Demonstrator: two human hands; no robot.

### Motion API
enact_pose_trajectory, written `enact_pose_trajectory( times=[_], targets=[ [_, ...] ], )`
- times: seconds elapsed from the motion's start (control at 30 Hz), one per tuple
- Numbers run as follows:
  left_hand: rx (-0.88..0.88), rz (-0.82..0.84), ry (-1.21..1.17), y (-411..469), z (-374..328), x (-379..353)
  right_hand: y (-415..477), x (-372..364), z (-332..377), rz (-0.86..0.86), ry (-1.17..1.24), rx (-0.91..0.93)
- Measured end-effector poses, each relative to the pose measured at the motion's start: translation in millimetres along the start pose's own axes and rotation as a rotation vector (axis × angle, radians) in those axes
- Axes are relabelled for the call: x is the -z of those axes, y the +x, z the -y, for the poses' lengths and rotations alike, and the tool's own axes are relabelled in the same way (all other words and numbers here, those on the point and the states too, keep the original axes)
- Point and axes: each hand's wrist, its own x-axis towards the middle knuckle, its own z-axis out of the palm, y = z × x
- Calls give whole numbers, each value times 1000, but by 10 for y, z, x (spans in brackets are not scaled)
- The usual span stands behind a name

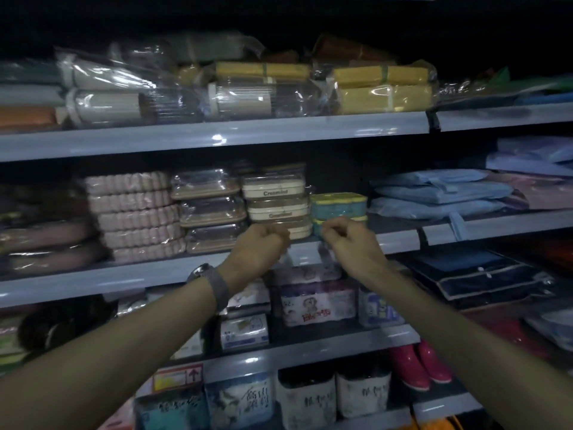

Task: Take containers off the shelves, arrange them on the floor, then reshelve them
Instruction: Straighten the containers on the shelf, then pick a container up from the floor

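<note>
Containers point(276, 206): the cream lidded stack sits on the middle shelf point(139, 274), centre, on the far side of both hands. Clear-lidded boxes point(210, 209) touch it on the left, and yellow-teal packs point(339, 201) sit just beside it on the right. Left hand point(259, 243) and right hand point(350, 240) are raised in front of the shelf edge, near each other, fingers curled in. Something clear and blurred shows between them; can't tell if either hand grips it. Watch point(204, 273) on the left wrist.

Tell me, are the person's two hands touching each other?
Apart. The head view shows a plain gap between the left hand and the right hand.
</note>
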Motion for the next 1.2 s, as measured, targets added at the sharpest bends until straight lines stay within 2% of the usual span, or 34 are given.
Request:
enact_pose_trajectory(
  times=[0.1, 0.17, 0.43, 0.63, 0.83, 1.2],
  targets=[
    [-30, -2, 109, -215, 192, 296, -201, -315, 233, 108, -66, 65],
    [-32, -66, 153, -363, 337, 494, -332, -559, 359, 169, -108, 106],
    [98, -183, 448, -1103, 1135, 1484, -816, -1764, 810, 453, -267, 408],
    [303, -251, 555, -1902, 1841, 2134, -1319, -2773, 1157, 634, -249, 551],
    [584, -325, 498, -2843, 2701, 2528, -1983, -3742, 1403, 887, -264, 645],
    [1074, -389, 384, -4282, 4084, 2485, -3387, -5184, 1096, 1349, -308, 694]
  ],
)
